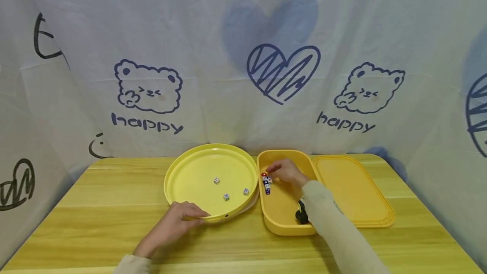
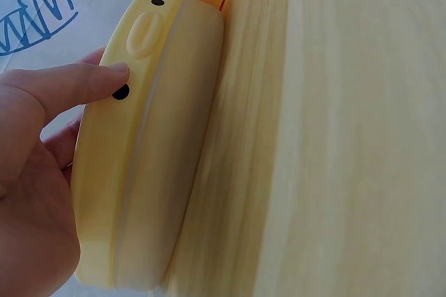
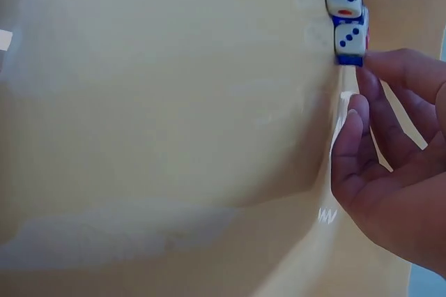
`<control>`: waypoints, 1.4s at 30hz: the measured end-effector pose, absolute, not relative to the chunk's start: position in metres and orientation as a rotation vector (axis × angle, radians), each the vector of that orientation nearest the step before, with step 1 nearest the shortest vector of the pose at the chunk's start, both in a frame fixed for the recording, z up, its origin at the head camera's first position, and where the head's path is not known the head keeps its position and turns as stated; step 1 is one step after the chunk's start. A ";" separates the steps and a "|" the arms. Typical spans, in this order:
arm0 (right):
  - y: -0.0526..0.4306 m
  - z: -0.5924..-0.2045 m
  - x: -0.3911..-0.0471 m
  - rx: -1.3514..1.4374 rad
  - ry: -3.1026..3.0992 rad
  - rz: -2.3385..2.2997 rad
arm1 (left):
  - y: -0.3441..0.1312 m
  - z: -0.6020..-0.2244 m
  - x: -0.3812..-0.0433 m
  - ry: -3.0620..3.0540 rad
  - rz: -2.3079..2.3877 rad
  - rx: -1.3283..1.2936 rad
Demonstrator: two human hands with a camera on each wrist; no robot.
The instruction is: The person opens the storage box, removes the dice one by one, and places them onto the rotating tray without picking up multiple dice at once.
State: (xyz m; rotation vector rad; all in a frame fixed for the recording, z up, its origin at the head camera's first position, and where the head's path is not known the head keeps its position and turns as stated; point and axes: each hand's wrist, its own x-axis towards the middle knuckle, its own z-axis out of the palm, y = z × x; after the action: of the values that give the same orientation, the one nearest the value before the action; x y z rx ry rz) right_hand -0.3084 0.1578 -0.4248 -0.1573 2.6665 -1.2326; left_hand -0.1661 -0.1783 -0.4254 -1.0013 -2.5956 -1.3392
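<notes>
My left hand (image 1: 176, 223) grips the near rim of a round yellow tray (image 1: 182, 155); in the left wrist view its thumb presses the tray's side beside a black dot, with the other fingers behind the rim. Three white dice lie apart in the tray, among them one die (image 1: 216, 180) near the middle. My right hand (image 1: 288, 172) is inside an orange rectangular box (image 1: 281, 228), by its left wall. Several blue and white dice (image 3: 350, 37) stand clustered along that wall. The forefinger reaches the end of the cluster, and no die shows between the fingers.
A black item (image 1: 302, 213) lies in the box's near right corner, partly hidden by the right sleeve (image 1: 323, 206). The orange lid (image 1: 351, 189) rests flat to the right of the box. A printed curtain (image 1: 213, 54) hangs behind the wooden table (image 1: 114, 189).
</notes>
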 end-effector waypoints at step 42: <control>0.163 -0.427 -0.312 -0.162 2.648 -1.178 | -0.179 -0.426 -0.167 -2.597 -1.325 -1.023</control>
State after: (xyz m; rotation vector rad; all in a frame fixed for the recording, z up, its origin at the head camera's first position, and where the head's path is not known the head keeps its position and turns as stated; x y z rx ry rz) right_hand -0.3116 0.1629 -0.4268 -0.1619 2.6479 -1.1778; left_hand -0.1673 -0.1790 -0.4264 -1.0231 -2.5966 -1.3248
